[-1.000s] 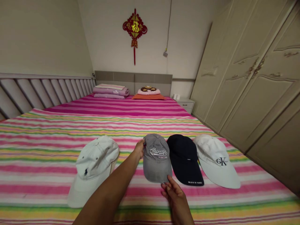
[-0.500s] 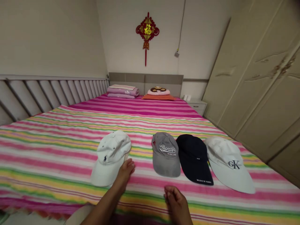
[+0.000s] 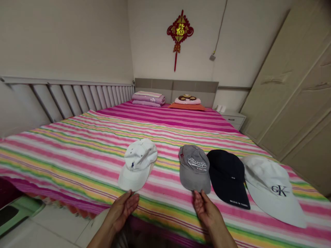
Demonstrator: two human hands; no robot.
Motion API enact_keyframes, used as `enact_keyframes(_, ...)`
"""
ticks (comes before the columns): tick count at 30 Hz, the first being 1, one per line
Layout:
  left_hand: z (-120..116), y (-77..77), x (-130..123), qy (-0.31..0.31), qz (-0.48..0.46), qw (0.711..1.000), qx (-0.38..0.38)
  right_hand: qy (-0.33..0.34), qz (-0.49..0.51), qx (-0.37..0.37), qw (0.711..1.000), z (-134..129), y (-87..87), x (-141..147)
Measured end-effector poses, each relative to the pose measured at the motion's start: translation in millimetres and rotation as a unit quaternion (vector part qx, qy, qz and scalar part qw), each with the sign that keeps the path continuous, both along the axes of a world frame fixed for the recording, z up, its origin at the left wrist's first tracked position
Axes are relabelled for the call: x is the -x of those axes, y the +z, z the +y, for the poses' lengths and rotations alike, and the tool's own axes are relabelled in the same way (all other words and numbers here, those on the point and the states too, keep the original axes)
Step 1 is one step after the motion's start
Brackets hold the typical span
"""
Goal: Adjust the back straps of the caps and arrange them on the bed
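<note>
A white baseball cap (image 3: 139, 162) with a small dark logo lies on the striped bedspread, brim toward me. At the brim's front edge is my left hand (image 3: 121, 212), palm turned inward, fingers stretched out and fingertips close to or touching it. To the right lies a grey cap (image 3: 195, 168) lettered "Always". My right hand (image 3: 208, 210), palm up, has its thumb and fingers at the front edge of that brim, seemingly pinching it. Beside the grey cap are a black cap (image 3: 227, 175) and a white cap with "CK" letters (image 3: 274, 189), overlapping slightly in a row.
Striped bedspread (image 3: 77, 148) runs toward the headboard (image 3: 155, 84), where folded quilts (image 3: 148, 100) and a pillow (image 3: 187, 106) rest. A rail (image 3: 77, 96) borders the left. The wardrobe (image 3: 297, 103) and nightstand (image 3: 234, 119) stand right. A green stool (image 3: 20, 213) is lower left.
My left hand has moved from the white cap's right side to its brim's front. My right hand has moved up to the grey cap's brim. The view has turned left.
</note>
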State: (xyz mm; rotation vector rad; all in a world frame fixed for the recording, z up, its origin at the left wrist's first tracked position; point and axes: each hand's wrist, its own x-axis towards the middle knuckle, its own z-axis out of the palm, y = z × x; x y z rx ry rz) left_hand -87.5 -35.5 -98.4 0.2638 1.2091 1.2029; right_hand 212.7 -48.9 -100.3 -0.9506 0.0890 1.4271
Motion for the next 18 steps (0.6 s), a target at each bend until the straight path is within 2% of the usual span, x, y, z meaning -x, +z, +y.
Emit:
enact_keyframes(10,7,1.8,-1,0.068,0.023,0.996,-0.044,-0.040,0.019,0.015,0.999,-7,3.0,3)
enact_keyframes(14,12,1.4,0,0.093,-0.024,0.994,-0.049,-0.016,0.026,0.008,1.000,-21,4.4,8)
enact_keyframes(18,20,9.0,3,0.104,-0.072,0.989,-0.070,0.038,0.029,0.004,0.999,-38,-4.1,20)
